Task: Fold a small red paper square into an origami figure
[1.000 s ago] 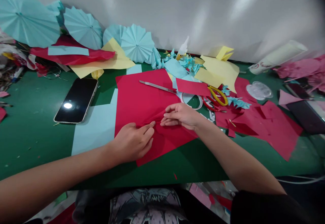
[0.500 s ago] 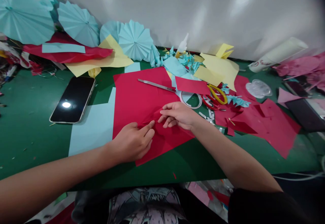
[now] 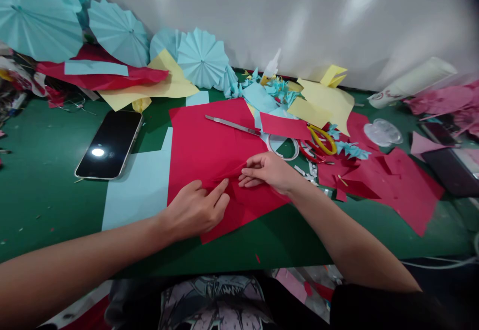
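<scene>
A small folded piece of red paper [image 3: 235,172] lies over a larger red sheet [image 3: 202,143], its outline hard to tell against the same colour. My right hand [image 3: 267,172] pinches the right end of the folded piece between thumb and fingertips. From the left, my left hand [image 3: 200,207] rests on the sheet with its index finger pressing the piece's near edge and the other fingers curled. Above both hands, a slim metal craft knife [image 3: 232,125] lies across the sheet. A white tape roll [image 3: 270,146] sits just beyond my right hand.
A phone [image 3: 110,145] and light blue paper [image 3: 136,190] lie to the left. Yellow-handled scissors [image 3: 322,139] and red scraps [image 3: 404,185] are on the right. Pleated blue paper discs [image 3: 202,60] and a glue bottle [image 3: 272,65] stand along the wall.
My right hand has shifted slightly right, and its fingers have drawn closer together on the folded red paper. My left index finger stays on the paper. The view has moved a little.
</scene>
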Demonstrator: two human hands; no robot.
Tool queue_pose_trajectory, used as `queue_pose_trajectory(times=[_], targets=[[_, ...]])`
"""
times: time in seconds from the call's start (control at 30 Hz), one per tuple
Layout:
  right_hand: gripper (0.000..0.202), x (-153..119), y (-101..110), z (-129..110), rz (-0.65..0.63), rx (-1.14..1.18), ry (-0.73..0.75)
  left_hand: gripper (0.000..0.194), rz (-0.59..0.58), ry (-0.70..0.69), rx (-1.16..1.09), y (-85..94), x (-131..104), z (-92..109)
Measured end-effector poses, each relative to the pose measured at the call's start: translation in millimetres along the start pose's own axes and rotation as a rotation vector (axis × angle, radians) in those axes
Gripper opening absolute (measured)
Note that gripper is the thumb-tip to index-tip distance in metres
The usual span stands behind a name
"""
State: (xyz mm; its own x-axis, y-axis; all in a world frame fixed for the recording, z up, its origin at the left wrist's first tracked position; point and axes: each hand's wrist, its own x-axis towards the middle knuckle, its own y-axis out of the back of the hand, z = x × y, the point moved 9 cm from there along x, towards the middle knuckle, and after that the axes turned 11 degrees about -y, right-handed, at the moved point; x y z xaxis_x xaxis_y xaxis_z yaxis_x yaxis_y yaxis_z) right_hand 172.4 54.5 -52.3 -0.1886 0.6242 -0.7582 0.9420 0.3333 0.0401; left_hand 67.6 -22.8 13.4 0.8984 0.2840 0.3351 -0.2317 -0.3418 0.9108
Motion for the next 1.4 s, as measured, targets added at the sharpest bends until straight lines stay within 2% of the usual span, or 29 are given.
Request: queue_pose_trajectory(times=[0.17,0.5,0.73,1.03,1.4], targets=[[0.01,-1.6,1.7,0.8,0.019,-0.033,0.012,0.017,0.007,0.037,0.057,3.3,-0.6,-4.6],[0.018,-3.0,3.0,1.2,0.005,-0.128,0.021,0.018,-0.003,0.051,-0.033,-2.4,-2.5,-5.9],[0.014,-5.5,2.3,-1.5,0.027,-0.176,0.033,0.016,-0.028,0.069,-0.076,-7.1,-2.4,-7.8],[0.016,-4.2,2.1,0.8,0.029,-0.169,0.024,0.021,0.051,0.065,0.07,9.3,-2.3,-5.5],[0.018,-4.5,2.6,0.1,0.03,-0.161,0.043,0.023,0.006,0.121,0.003,5.1,-3.0,-9.7]])
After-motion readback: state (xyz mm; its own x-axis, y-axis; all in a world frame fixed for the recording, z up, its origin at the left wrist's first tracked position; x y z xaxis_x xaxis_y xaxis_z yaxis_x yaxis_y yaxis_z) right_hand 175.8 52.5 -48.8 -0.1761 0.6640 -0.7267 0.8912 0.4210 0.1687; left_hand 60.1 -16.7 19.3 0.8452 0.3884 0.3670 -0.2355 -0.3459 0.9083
